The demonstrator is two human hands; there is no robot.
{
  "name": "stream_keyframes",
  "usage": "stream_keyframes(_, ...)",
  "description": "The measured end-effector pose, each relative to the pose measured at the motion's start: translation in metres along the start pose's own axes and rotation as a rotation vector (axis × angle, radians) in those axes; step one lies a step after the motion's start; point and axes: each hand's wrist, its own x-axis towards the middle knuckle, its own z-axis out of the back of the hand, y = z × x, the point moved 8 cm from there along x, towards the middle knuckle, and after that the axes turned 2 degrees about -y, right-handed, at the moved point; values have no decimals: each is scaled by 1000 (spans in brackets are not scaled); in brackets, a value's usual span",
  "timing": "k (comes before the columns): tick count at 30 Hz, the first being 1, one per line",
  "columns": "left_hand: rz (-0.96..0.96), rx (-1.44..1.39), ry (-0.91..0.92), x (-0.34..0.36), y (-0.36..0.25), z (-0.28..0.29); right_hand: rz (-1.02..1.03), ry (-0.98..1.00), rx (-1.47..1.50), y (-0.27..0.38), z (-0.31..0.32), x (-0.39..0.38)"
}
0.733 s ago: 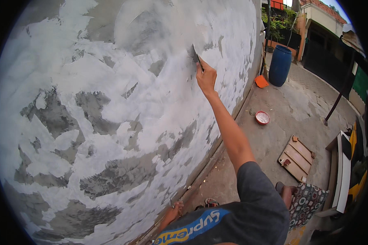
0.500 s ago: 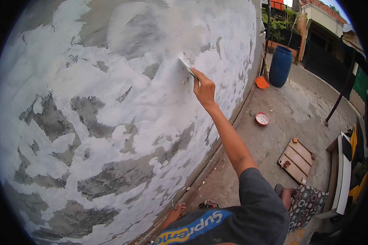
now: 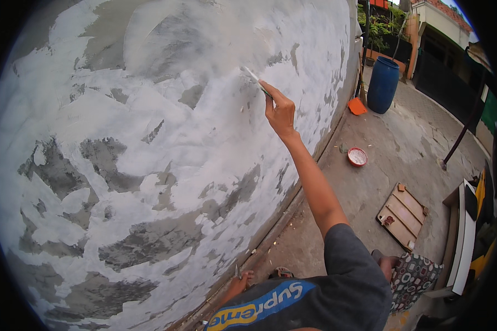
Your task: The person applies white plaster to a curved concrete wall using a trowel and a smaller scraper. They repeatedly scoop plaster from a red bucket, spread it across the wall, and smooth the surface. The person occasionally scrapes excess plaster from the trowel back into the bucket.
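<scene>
My right hand (image 3: 281,115) is raised on an outstretched arm, its fingers closed round a putty knife (image 3: 252,75). The knife's pale blade lies against the wall (image 3: 204,127), which is patchily coated in white filler with grey cement showing through. Down low, close to the foot of the wall, my left hand (image 3: 239,284) is closed on a small narrow grey tool (image 3: 237,271) that sticks up from it. Most of that tool is hidden, so its kind is unclear.
A red bowl (image 3: 357,157) of white paste stands on the concrete ground. Behind it are an orange dustpan (image 3: 357,106) and a blue barrel (image 3: 383,85). A wooden panel (image 3: 401,217) lies to the right, near a patterned cloth (image 3: 416,278) and a white-edged piece of furniture (image 3: 463,243).
My right hand has shifted slightly upward and right with the putty knife along the wall. The view has moved a little, and the left hand stays low with its tool showing more.
</scene>
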Motion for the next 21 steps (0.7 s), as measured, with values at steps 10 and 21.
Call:
stream_keyframes(10, -153, -54, 34, 39, 14, -2, -39, -18, 44, 31, -31, -19)
stream_keyframes(21, -175, 9, 83, 33, 4, -4, -581, 54, 151, -18, -2, -70)
